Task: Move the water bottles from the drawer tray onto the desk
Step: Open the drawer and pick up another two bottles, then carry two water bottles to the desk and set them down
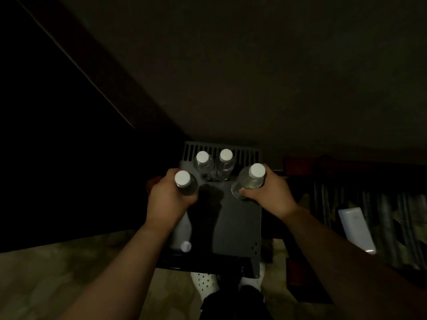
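A clear, white-capped water bottle (186,187) is gripped by the left hand (166,197), and another bottle (250,180), tilted, is gripped by the right hand (269,190), both over the dark drawer tray (238,222). Two more capped bottles (203,165) (225,163) are left standing upright side by side at the tray's slotted far wall. The dim counter (254,77) is seen beyond.

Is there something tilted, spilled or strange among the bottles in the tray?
One thing: the bottle in the right hand leans, its cap tipped away from its base. The left hand holds its bottle upright, and the two rear bottles stand straight. No spill shows on the tray.
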Available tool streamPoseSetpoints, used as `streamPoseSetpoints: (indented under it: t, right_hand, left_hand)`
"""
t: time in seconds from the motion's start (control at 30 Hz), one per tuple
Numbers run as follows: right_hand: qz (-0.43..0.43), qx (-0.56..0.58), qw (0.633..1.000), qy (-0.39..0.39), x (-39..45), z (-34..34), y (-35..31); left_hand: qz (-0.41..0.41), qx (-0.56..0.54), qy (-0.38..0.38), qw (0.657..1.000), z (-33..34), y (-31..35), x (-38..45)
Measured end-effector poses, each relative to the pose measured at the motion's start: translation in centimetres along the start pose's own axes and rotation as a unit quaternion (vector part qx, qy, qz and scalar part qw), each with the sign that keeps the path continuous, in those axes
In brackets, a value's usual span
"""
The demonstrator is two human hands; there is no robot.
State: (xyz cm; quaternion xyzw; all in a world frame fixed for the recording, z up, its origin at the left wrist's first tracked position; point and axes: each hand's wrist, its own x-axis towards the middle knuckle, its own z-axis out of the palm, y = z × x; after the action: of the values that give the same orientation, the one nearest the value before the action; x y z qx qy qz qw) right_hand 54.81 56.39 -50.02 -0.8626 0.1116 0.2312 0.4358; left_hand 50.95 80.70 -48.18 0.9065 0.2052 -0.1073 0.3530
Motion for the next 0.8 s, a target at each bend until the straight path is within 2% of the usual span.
streamPoseSetpoints:
  t: [0.17,0.4,0.6,0.8]
  right_hand:
    - [-0.028,-0.021,0.999,0.004,-4.9,-4.7,-4.4]
    - [-0.040,-0.007,0.996,0.077,-14.8,-13.0,-9.7]
    - [-0.032,0.011,0.991,0.131,-24.1,-20.5,-10.8]
    - [-0.025,-0.008,0.981,0.191,-33.0,-27.8,-8.6]
  left_hand:
    - [0.050,0.021,-0.018,0.998,-4.6,4.7,-3.7]
    - [0.153,0.025,-0.028,0.987,-11.3,14.2,-9.0]
    - [0.275,0.109,-0.077,0.952,-14.3,23.2,-14.2]
    - [0.382,0.136,-0.153,0.901,-13.3,31.3,-20.5]
